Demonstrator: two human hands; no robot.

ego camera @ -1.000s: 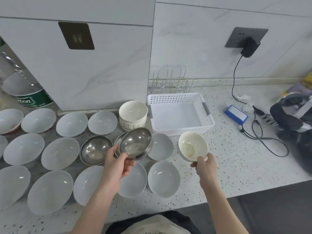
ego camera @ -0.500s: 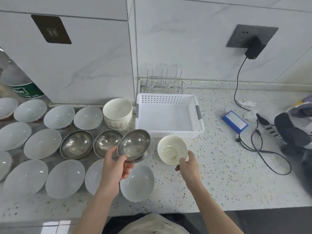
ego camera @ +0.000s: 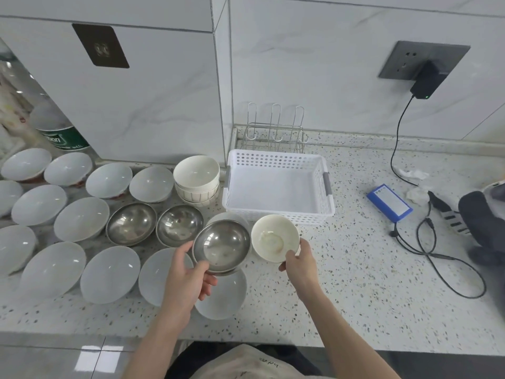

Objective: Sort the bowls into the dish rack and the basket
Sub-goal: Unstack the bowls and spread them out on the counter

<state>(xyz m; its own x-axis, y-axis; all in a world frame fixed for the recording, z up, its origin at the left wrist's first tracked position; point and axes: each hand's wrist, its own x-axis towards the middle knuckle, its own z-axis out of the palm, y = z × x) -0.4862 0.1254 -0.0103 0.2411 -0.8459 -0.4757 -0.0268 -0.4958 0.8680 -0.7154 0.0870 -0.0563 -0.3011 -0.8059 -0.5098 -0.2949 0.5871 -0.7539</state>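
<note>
A round stainless-steel bowl [ego camera: 222, 247] is gripped by the left hand [ego camera: 188, 280] and a cream ceramic bowl [ego camera: 274, 237] pinched at its rim by the right hand [ego camera: 300, 265], both held just before the white perforated plastic basket [ego camera: 278, 162], seemingly for sorting.

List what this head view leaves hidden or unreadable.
- White bowl behind the steel bowl: mostly hidden; only its rim shows.
- Bowl under the left hand: partly covered.
- Bottle label: cut off by the wall corner.
- Blue box print: too small.
- Dark object: cut off by the right edge.
</note>
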